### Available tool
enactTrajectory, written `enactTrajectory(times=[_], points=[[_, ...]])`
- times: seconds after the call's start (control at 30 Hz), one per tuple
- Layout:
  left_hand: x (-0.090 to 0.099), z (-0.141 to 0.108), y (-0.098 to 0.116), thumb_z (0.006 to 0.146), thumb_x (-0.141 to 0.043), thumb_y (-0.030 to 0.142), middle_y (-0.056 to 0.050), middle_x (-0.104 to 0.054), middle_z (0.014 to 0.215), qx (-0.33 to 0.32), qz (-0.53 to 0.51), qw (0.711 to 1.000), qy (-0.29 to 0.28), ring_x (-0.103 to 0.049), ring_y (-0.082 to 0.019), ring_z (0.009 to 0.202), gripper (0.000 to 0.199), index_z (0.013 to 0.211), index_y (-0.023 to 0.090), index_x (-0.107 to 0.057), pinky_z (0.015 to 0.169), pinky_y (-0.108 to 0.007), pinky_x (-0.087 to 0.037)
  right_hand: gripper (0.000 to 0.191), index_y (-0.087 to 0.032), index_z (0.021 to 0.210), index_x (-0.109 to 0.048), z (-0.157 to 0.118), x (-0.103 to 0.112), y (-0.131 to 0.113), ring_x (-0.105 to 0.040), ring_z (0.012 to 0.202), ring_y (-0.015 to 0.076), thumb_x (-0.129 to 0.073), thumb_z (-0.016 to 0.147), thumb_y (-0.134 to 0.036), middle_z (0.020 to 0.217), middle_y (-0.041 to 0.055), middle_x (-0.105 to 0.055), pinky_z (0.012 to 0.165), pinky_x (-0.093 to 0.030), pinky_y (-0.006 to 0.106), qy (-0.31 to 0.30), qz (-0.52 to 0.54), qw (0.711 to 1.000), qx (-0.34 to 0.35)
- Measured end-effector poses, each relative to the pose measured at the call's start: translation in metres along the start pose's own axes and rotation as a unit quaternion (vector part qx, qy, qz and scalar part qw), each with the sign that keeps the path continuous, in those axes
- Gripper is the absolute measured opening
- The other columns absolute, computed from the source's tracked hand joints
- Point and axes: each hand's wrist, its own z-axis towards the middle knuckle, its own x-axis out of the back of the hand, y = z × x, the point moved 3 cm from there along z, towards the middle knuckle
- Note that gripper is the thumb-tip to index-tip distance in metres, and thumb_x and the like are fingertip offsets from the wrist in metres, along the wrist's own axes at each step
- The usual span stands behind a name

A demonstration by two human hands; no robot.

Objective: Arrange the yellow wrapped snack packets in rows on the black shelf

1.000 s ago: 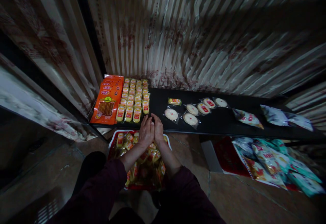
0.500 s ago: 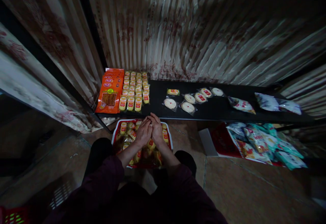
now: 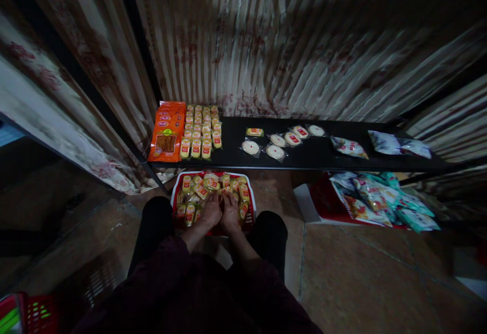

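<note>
Low over the wrapped snack cakes (image 3: pixel 189 214), my left hand (image 3: pixel 211 211) points forward with its fingers stretched out among the packets. My right hand (image 3: pixel 230 213) lies close beside it, fingers also extended and resting on the cakes. Some fingertips are hard to make out in the dim light, and I see nothing clearly gripped. The cakes fill a red basket with a white rim (image 3: pixel 254 197), between my knees. Behind it, on a black shelf (image 3: pixel 236 160), similar small cakes (image 3: pixel 196 147) stand in tidy rows beside orange snack bags (image 3: pixel 166 134).
Round white wrapped pastries (image 3: pixel 275 151) and a single yellow cake (image 3: pixel 254 132) lie mid-shelf. Farther right are snack bags (image 3: pixel 349 147). A box (image 3: pixel 304 205) of packets sits below on the floor. A shelf post (image 3: pixel 139 35) and a striped curtain (image 3: pixel 243 45) stand behind.
Both hands have come down and back toward me, from held together above the basket's far edge to side by side among the cakes. The view has shifted slightly.
</note>
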Motion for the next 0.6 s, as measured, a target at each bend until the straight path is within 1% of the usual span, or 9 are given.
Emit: enactTrajectory(times=[0.07,0.13,0.2,0.27,0.37,0.43,0.5,0.6], points=[[-0.0024,0.001,-0.0004,0.079,-0.039,0.002,-0.02,-0.047,0.139,0.0,-0.004,1.0,-0.011,-0.038,-0.023,0.135,0.055,0.133,0.006,-0.045,0.112,-0.035,-0.029,0.052,-0.008,0.129,-0.053,-0.0034,0.0003,0.001,-0.04,0.131,0.0291,-0.046,0.078,-0.009,0.138,0.0203,-0.046,0.107,-0.036,0.042,0.013,0.009,1.0,-0.005],[-0.0023,0.0026,0.0008,0.078,-0.04,0.002,-0.021,-0.048,0.138,0.001,-0.015,1.0,-0.017,-0.038,-0.024,0.135,0.055,0.133,0.007,-0.045,0.112,-0.037,-0.03,0.053,-0.01,0.129,-0.054,-0.0043,0.001,0.0006,-0.046,0.126,0.0283,-0.046,0.077,-0.009,0.132,0.0196,-0.053,0.105,-0.039,0.042,0.006,0.02,1.0,-0.006],[-0.0007,0.0036,0.0037,0.079,-0.042,0.003,-0.019,-0.051,0.136,-0.002,-0.031,0.999,-0.021,-0.042,-0.023,0.132,0.053,0.132,0.011,-0.047,0.11,-0.037,-0.031,0.053,-0.013,0.129,-0.054,-0.0034,0.002,-0.0002,-0.053,0.119,0.0267,-0.046,0.076,-0.009,0.124,0.0175,-0.06,0.102,-0.042,0.041,-0.007,0.036,0.999,-0.007],[0.0007,0.0038,0.0068,0.081,-0.043,0.006,-0.016,-0.056,0.131,0.001,-0.06,0.998,-0.028,-0.049,-0.022,0.126,0.05,0.13,0.013,-0.049,0.107,-0.034,-0.035,0.052,-0.015,0.128,-0.054,-0.0018,0.0035,-0.0012,-0.057,0.114,0.0249,-0.045,0.077,-0.009,0.118,0.015,-0.064,0.099,-0.044,0.04,-0.014,0.056,0.998,-0.007],[0.0023,0.0033,0.0093,0.083,-0.04,0.007,-0.017,-0.059,0.127,0.023,-0.094,0.995,-0.027,-0.054,-0.021,0.12,0.045,0.126,0.012,-0.051,0.103,-0.033,-0.039,0.05,-0.015,0.127,-0.056,0.0,0.0056,-0.0022,-0.058,0.114,0.0247,-0.044,0.078,-0.01,0.119,0.0151,-0.064,0.098,-0.045,0.038,0.003,0.072,0.997,-0.017],[0.0034,0.0037,0.0092,0.082,-0.039,0.006,-0.019,-0.056,0.129,0.038,-0.093,0.995,-0.015,-0.052,-0.022,0.122,0.042,0.122,0.011,-0.054,0.104,-0.033,-0.038,0.05,-0.014,0.125,-0.057,0.0003,0.0052,-0.0023,-0.06,0.113,0.0256,-0.044,0.077,-0.009,0.118,0.0157,-0.065,0.097,-0.046,0.038,0.014,0.075,0.997,-0.032],[0.004,0.005,0.0083,0.081,-0.041,0.005,-0.018,-0.056,0.129,0.05,-0.096,0.994,-0.012,-0.052,-0.022,0.122,0.04,0.117,0.011,-0.057,0.105,-0.032,-0.037,0.049,-0.015,0.124,-0.059,0.0005,0.0025,-0.0016,-0.064,0.105,0.0263,-0.045,0.077,-0.01,0.112,0.0158,-0.068,0.093,-0.048,0.038,0.009,0.078,0.995,-0.056],[0.0051,0.0078,0.006,0.078,-0.044,0.004,-0.015,-0.064,0.118,0.065,-0.109,0.992,-0.021,-0.059,-0.02,0.112,0.035,0.107,0.013,-0.062,0.099,-0.029,-0.041,0.045,-0.015,0.122,-0.059,0.0009,-0.004,0.0014,-0.068,0.095,0.0258,-0.048,0.078,-0.015,0.105,0.0154,-0.071,0.085,-0.052,0.037,-0.005,0.089,0.99,-0.106]])
